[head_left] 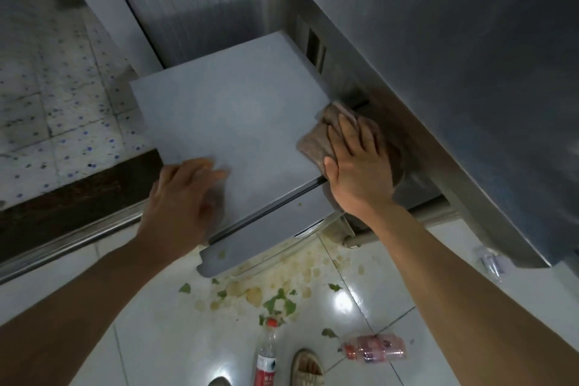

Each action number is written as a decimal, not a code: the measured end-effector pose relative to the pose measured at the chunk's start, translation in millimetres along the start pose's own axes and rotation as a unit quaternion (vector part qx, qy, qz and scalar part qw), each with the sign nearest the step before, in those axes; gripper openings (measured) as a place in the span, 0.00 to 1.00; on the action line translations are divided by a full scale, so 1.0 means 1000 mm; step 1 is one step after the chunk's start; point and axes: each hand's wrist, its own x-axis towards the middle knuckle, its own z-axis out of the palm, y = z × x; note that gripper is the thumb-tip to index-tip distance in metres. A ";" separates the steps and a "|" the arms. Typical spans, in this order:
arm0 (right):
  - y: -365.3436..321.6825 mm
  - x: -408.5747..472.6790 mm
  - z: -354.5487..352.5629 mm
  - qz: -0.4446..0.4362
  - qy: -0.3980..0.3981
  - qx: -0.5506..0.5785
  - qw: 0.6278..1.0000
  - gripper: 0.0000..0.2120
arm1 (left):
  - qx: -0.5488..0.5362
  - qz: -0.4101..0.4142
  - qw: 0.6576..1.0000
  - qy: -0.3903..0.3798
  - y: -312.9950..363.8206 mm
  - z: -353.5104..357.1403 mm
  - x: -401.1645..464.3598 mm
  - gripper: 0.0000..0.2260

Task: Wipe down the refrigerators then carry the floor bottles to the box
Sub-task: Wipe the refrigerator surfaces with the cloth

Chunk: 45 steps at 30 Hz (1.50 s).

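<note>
Grey fridge top [225, 110], tiled floor [369, 301]

Head view, steeply downward, close above fridge [232, 122]

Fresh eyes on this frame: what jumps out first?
The right hand pressing a brown cloth on the right edge of the small grey refrigerator's top, the left hand resting on its front-left corner. Below, two bottles lie among green scraps on the white floor.
</note>
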 end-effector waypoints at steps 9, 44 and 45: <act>-0.130 -0.082 0.007 -0.128 0.015 0.093 0.987 0.25 | -0.076 -0.013 0.996 0.036 -0.012 0.004 -0.018 0.24; -0.220 0.012 0.004 -0.149 -0.058 0.045 0.986 0.32 | -0.185 -0.083 0.974 0.105 -0.073 -0.035 -0.065 0.22; -0.214 -0.013 0.003 -0.147 -0.048 0.060 0.986 0.32 | -0.185 -0.079 0.974 0.102 -0.070 -0.035 -0.067 0.22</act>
